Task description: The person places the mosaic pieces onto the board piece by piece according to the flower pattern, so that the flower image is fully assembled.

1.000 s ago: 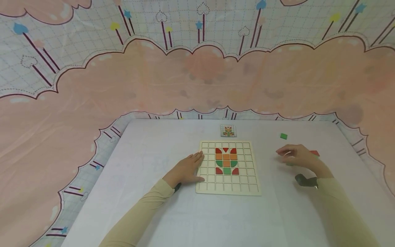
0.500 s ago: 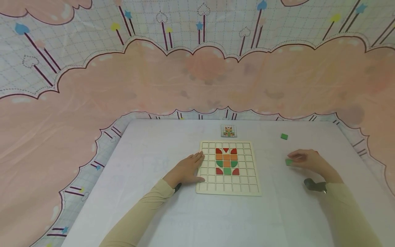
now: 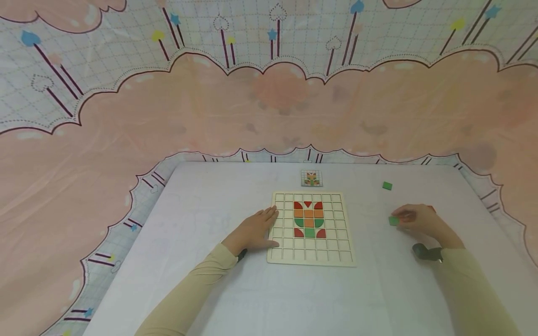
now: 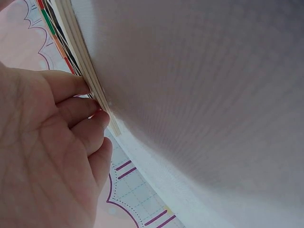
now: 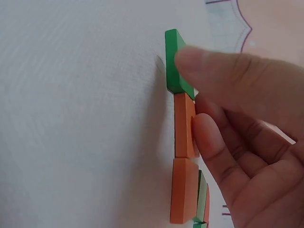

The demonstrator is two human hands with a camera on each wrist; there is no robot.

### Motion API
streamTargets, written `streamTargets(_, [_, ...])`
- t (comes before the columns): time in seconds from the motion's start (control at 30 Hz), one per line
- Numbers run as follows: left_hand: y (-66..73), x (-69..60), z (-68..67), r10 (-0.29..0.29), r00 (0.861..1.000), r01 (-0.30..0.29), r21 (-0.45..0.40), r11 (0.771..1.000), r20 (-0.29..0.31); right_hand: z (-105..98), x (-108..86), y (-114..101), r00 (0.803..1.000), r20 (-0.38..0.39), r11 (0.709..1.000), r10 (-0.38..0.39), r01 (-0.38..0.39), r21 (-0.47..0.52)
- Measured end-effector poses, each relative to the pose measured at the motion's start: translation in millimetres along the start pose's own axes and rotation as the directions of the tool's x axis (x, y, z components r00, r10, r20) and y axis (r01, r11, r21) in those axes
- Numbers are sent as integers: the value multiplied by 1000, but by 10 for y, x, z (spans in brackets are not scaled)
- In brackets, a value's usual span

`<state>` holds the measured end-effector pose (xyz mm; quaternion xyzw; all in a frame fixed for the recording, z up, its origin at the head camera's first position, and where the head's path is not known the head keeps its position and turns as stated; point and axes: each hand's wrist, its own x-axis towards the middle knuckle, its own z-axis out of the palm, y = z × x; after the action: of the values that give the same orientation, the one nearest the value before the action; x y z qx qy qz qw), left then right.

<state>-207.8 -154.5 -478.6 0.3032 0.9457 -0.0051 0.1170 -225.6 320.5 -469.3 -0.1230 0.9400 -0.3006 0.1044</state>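
My left hand (image 3: pixel 254 229) lies along the left edge of a pale square grid board (image 3: pixel 290 254), its fingertips on the rim. In the left wrist view, its fingers (image 4: pixel 78 110) touch the board's side edge. Red, orange and green pieces form a pattern in the board's middle. My right hand (image 3: pixel 418 220) is over a row of tiles right of the board. In the right wrist view, one fingertip touches a green tile (image 5: pixel 172 61) and another meets an orange tile (image 5: pixel 183 126). A second orange tile (image 5: pixel 184 190) adjoins them. The hand partly hides these pieces in the head view.
A small pattern card (image 3: pixel 311 178) lies behind the board. Another green tile (image 3: pixel 387 185) sits apart at the back right. Part of a red piece (image 3: pixel 431 209) shows behind the right hand. The white table (image 3: pixel 210 186) meets a patterned cloth backdrop.
My right hand has moved right and slightly down from beside the board to the tile row, its fingers now on the tiles. The left hand and board have stayed put.
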Motion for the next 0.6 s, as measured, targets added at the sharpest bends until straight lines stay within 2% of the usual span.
streamTargets(0.37, [12,-15,-11,1,1000,-1,4,1000,6,19,50,-41,1000,25,1000,6,-6,17])
streamTargets(0.6, [4,-7,-13,6,1000,-6,-5,1000,0,22,111,-91,999,43,1000,-23,22,10])
